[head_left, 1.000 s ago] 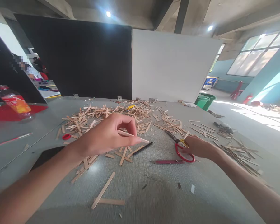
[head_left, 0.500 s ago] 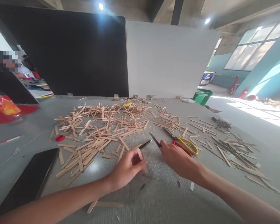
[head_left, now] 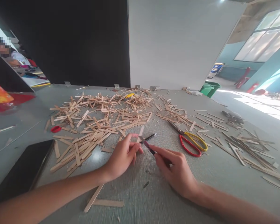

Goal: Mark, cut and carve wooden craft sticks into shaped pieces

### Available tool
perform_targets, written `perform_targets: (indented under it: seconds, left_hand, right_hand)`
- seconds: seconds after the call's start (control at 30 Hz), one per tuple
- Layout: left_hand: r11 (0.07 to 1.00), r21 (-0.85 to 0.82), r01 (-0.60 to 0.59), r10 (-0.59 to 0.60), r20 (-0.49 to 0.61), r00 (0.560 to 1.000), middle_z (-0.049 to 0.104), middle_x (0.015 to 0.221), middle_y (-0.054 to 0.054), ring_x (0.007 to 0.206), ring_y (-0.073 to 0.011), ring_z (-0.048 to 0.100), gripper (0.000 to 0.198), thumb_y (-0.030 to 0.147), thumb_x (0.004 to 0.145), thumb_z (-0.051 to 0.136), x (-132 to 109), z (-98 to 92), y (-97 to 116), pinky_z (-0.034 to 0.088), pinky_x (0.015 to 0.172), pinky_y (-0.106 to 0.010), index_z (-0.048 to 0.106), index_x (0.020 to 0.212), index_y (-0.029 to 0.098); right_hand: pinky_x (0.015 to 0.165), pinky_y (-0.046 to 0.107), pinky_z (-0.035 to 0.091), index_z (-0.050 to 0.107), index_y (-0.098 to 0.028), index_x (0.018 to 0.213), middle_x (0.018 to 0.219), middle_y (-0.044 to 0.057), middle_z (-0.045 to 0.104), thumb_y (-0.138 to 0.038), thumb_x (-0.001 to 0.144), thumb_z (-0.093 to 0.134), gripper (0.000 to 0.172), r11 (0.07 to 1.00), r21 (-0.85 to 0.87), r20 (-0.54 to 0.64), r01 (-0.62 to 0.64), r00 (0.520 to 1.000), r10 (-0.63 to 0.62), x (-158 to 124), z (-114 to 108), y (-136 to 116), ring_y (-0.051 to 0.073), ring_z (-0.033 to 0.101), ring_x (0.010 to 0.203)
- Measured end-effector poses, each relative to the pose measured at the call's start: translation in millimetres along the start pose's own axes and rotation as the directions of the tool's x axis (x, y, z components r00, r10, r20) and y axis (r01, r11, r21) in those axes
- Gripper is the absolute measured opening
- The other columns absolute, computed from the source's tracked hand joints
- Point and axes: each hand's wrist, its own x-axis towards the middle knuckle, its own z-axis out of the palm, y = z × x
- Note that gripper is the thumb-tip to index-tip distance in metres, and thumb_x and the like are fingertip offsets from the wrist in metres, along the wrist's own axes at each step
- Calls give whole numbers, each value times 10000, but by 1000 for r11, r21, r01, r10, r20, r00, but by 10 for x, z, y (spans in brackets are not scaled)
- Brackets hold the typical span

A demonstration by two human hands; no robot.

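Observation:
My left hand rests on the grey table with its fingers pinched on a short wooden stick, most of it hidden by the fingers. My right hand grips a red utility knife. The blade tip points left and touches or nearly touches the stick at my left fingertips. A black pen lies just behind the knife. Red and yellow scissors lie to the right of both hands, untouched.
A wide pile of wooden sticks covers the table's middle, and thinner dark strips lie at the right. A black phone and a red ring are at the left. Loose sticks lie near the front edge. A person sits far left.
My right hand left the scissors, picked up the red knife from the table and brought it to the stick. My left hand came down and toward me with the stick. The view tilted down.

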Motion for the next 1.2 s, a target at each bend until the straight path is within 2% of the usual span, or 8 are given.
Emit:
perform_targets:
  seconds: [0.07,0.13,0.27,0.47,0.67,0.97,1.1,1.2]
  left_hand:
    - [998,58,-1,1,1,1000,650,646,15,453,-106,517,371,502,1034,531,34,-40,13,403,534,-245,598,851,186]
    - [995,97,1,-1,0,1000,563,517,41,434,-113,513,444,506,1037,528,54,-59,23,382,518,-238,575,725,194]
    - [991,134,-3,2,4,1000,515,465,55,410,-116,496,448,502,1044,517,57,-50,16,362,482,-226,569,712,205]
    - [986,164,-26,23,21,1000,577,564,28,442,-113,511,437,489,1052,499,47,-36,-9,381,478,-222,572,729,203]
    - [982,186,-43,39,25,999,513,523,53,436,-114,505,437,480,1055,501,42,-30,3,380,480,-224,554,716,210]
    - [962,262,-77,72,26,997,465,482,65,425,-117,480,458,477,1072,463,19,-19,3,351,471,-222,534,705,212]
    - [944,306,-120,121,16,992,460,493,65,444,-113,454,462,449,1070,463,23,-15,-3,327,485,-225,515,679,208]
    - [926,343,-160,169,4,986,476,532,60,484,-110,435,456,417,1070,457,26,-14,-20,314,512,-228,503,669,203]
  right_hand:
    - [540,267,400,754,-148,1277,759,37,709,-269,1008,537,366,1000,10,-5,-20,1000,20,10,-4,22,129,473,570]
    - [534,273,398,767,-147,1261,759,40,716,-273,1002,550,361,999,14,-19,-46,999,46,18,-4,37,130,457,565]
    - [532,275,395,775,-162,1258,754,35,721,-271,999,549,360,998,10,-32,-65,997,65,26,-2,48,131,460,572]
    - [540,280,415,778,-143,1247,780,49,745,-267,1001,541,363,999,15,-30,-49,998,50,11,3,57,129,492,574]
    - [547,276,414,778,-133,1238,783,46,744,-254,1006,539,354,999,0,-34,-45,998,44,6,1,68,123,501,573]
    - [572,283,411,725,-69,1310,744,46,653,-210,1042,474,394,986,-144,0,81,997,-82,-44,34,94,138,540,595]
    - [554,278,410,733,-62,1291,710,30,635,-196,1039,487,377,981,-164,-10,102,994,-105,-42,31,96,136,537,570]
    - [538,287,406,715,-53,1320,706,33,632,-195,1055,462,392,957,-242,-3,161,986,-166,-67,35,109,142,536,552]
